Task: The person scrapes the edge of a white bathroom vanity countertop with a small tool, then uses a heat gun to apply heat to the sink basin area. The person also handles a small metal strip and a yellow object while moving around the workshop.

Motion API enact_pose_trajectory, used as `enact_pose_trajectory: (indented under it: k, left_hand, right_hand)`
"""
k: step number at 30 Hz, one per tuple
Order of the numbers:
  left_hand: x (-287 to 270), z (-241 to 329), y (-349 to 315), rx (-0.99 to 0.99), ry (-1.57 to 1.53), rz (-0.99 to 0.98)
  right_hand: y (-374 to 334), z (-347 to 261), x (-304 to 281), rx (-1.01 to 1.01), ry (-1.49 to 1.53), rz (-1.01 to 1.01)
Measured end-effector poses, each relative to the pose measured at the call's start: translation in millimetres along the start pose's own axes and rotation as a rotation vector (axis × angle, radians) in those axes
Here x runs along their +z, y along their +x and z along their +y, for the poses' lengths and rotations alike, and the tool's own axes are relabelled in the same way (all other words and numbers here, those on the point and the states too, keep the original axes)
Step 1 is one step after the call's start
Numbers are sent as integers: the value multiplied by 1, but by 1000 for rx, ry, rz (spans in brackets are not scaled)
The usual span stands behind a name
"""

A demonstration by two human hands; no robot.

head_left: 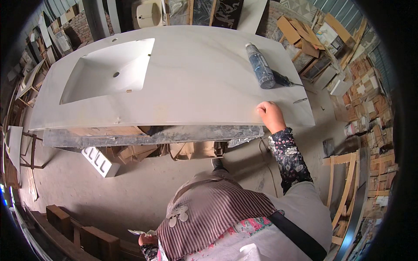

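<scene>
grey floor (148, 187) | brick wall (83, 32), upper left | corrugated wall (340, 9), upper right | wooden frame (348, 187), right

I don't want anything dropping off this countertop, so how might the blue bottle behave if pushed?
The blue bottle would probably roll, since its rounded side seems to lie on the flat countertop. Pushed rightward, it would likely bump the dark object close beside it.

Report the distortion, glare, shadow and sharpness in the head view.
Head view, distortion: the counter bows along its far edge, and black fills the corners; head view, glare: a bluish streak at lower right; head view, shadow: soft, darkening the floor at lower left; head view, sharpness: the right hand has a clear outline, the left hand shows little detail.
</scene>
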State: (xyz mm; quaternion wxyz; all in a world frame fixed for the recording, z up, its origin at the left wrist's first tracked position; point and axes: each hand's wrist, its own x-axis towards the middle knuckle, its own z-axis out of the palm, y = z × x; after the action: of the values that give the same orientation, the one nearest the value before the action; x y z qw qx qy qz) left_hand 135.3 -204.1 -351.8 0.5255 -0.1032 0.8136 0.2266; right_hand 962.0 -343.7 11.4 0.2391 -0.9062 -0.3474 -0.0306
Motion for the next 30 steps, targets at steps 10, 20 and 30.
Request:
enact_pose_trajectory:
  k: [10,20,30]
  left_hand:
    - [30,25,-21,11,218,-309]
    - [41,-5,-25,-92,160,-142]
    - [73,-7,-39,-56,53,-159]
  right_hand:
    - [1,-5,8,34,-6,45]
    - [-1,-3,12,23,34,75]
    - [-7,-2,10,169,282,-10]
